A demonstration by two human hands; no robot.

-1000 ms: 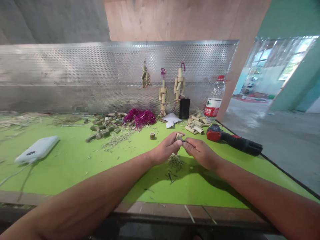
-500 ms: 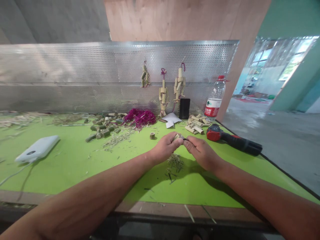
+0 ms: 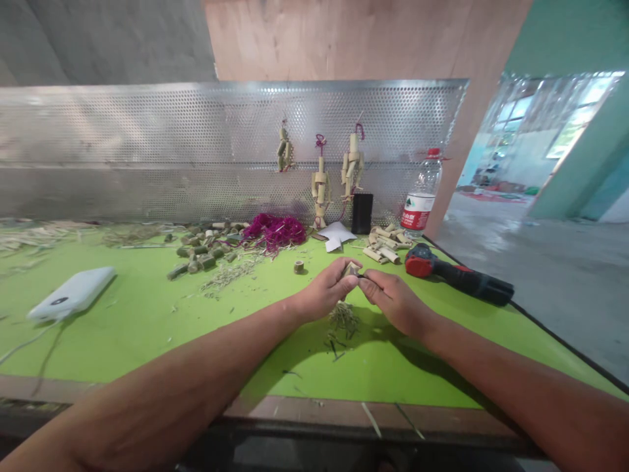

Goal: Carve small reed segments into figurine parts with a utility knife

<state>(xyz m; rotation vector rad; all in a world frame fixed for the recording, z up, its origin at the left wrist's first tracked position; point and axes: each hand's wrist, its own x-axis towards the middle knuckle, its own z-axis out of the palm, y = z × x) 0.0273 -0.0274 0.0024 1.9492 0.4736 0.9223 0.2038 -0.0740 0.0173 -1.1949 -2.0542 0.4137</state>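
My left hand (image 3: 325,288) is closed around a short pale bamboo piece (image 3: 350,269), whose end shows above the thumb. Close against it, my right hand (image 3: 396,298) pinches a small knife (image 3: 362,276); only a bit of dark blade shows between the hands, the rest hidden by fingers. The blade meets the bamboo near my left thumb. Below both hands, a small heap of shavings (image 3: 344,318) lies on the green table top (image 3: 206,347). One short bamboo ring (image 3: 299,267) stands left of my left hand.
Cut bamboo tubes (image 3: 386,244), a power drill (image 3: 457,278) and a water bottle (image 3: 420,196) are at right. Purple string (image 3: 275,233), green-barked pieces (image 3: 199,254) and a white power bank (image 3: 73,293) lie left. Bamboo figures (image 3: 352,164) hang on the perforated metal panel (image 3: 171,144).
The bamboo piece has turned slightly in my left hand, so more of its end shows. Both hands stay in nearly the same place.
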